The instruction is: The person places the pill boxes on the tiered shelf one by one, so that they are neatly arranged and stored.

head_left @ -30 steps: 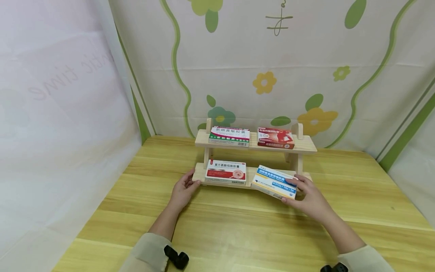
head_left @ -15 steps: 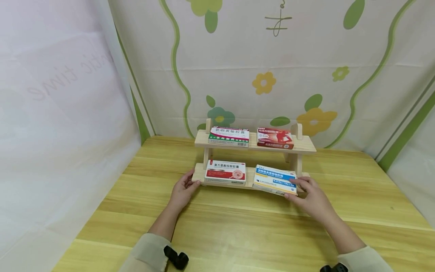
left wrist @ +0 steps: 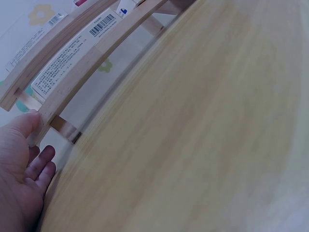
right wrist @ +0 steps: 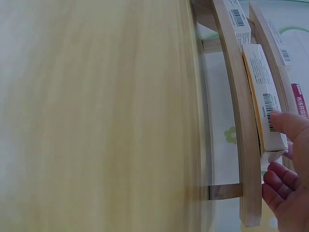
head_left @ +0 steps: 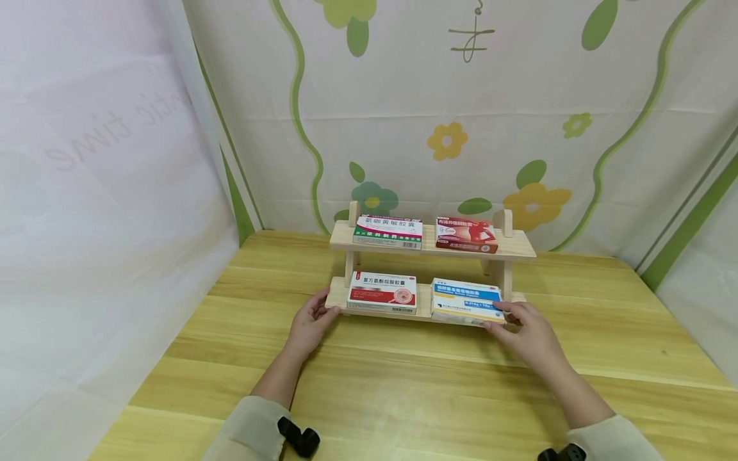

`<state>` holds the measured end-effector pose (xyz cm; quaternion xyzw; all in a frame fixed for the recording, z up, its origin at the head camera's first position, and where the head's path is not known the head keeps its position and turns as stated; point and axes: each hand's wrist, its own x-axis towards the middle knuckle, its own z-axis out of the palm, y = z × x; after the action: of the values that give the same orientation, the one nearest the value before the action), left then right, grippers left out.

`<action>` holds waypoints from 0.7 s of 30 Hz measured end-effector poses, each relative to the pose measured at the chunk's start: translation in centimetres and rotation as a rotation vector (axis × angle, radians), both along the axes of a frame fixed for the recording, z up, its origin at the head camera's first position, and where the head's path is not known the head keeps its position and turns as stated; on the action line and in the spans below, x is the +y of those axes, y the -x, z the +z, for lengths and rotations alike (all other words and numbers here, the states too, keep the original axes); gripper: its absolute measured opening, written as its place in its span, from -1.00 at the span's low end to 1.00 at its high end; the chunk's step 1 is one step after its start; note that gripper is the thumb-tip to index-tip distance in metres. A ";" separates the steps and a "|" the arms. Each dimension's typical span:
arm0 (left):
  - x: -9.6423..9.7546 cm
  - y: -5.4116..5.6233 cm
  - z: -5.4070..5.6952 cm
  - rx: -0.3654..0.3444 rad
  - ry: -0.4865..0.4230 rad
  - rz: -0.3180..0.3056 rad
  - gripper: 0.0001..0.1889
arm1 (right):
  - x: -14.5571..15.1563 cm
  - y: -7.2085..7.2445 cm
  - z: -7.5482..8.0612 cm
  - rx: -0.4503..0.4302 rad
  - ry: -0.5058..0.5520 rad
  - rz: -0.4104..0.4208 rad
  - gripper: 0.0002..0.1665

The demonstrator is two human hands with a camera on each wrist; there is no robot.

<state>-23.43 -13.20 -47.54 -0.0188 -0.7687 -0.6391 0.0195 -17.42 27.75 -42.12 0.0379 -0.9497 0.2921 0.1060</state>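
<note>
A two-tier wooden display shelf [head_left: 426, 317] stands on the table. My left hand [head_left: 309, 328] grips the left end of its lower tier; the left wrist view has the thumb on the board [left wrist: 72, 84] and the other fingers curled beneath. At the right of that tier lies a blue-and-white medicine box [head_left: 466, 299], nearly in line with the board's front edge. My right hand [head_left: 530, 336] pinches its right end, thumb on the front side near the barcode in the right wrist view. A red-and-white medicine box [head_left: 382, 292] lies on the left of the same tier.
The upper tier bears a white, green and magenta medicine box [head_left: 388, 231] and a red medicine box [head_left: 466, 234]. Behind the wooden table [head_left: 392, 397] hangs a flower-printed white cloth [head_left: 403, 83], with another white cloth at the left.
My right hand has turned the blue-and-white medicine box from a slant to nearly straight and shifted it back onto the lower tier. My left hand stays at the shelf's end.
</note>
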 end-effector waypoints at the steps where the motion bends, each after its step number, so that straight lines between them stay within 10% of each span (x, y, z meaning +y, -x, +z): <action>1: 0.0 0.0 0.0 0.000 0.000 -0.001 -0.38 | 0.0 0.0 0.0 0.003 -0.001 -0.003 -0.35; 21: -0.9 0.1 0.7 -0.026 0.089 -0.066 -0.35 | 2.8 0.3 0.9 -0.007 0.094 -0.051 -0.29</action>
<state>-23.56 -14.13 -46.80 -0.0366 -0.7954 -0.6048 -0.0124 -17.69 30.52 -41.24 0.0076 -0.9359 0.3339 0.1116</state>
